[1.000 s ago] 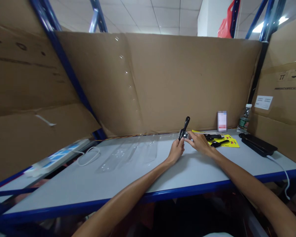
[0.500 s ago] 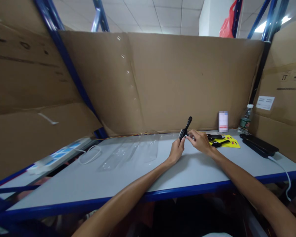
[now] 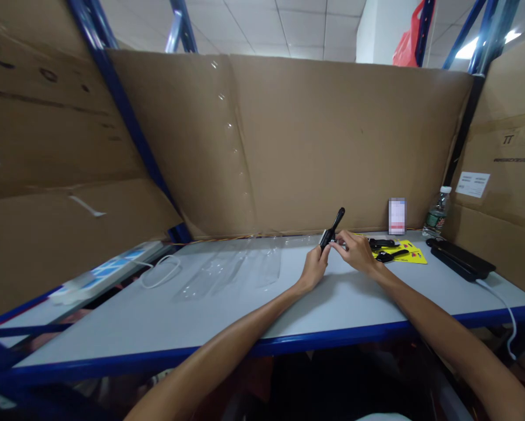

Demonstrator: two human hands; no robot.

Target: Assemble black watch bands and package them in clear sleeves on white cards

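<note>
My left hand is closed round the wide head of a black brush, whose handle points up and to the right. My right hand meets it from the right, thumb and forefinger pinched at the brush head's edge. A tiny whitish bit shows at those fingertips, too small to name. Just beyond my right hand, more black brushes lie on yellow cards. The side of the held brush that faces away from me is hidden.
Clear plastic sleeves lie left of my hands on the grey table. A power strip runs along the left. On the right are a phone, a water bottle and a black device with a white cable. Cardboard walls the back.
The brush has tilted slightly, its handle tip shifting a little to the right. Both hands keep their grip, and the whole view has moved slightly.
</note>
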